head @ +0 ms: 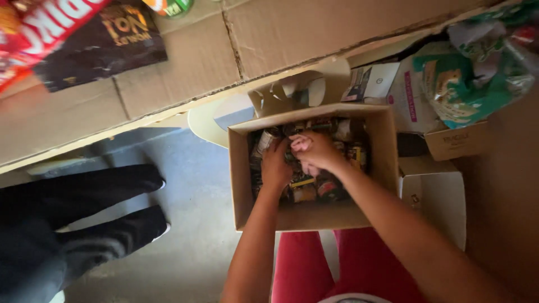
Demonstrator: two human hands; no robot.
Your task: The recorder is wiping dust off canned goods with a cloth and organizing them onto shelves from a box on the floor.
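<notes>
An open cardboard box [375, 209] sits in front of me, above my red-clad legs. It is filled with several small dark packets and tins [317, 189]. Both my hands are down inside it. My left hand [276, 163] is curled over the packets at the box's left side. My right hand [315, 150] is closed among the items in the middle, touching the left hand. What each hand grips is hidden by the fingers.
A large flat cardboard slab [185, 62] spans the top, with red and dark wrappers [84, 31] on it. White cartons [435, 196] and a green plastic bag [477, 73] lie at the right. Another person's dark-trousered legs [78, 224] stand at the left on the grey floor.
</notes>
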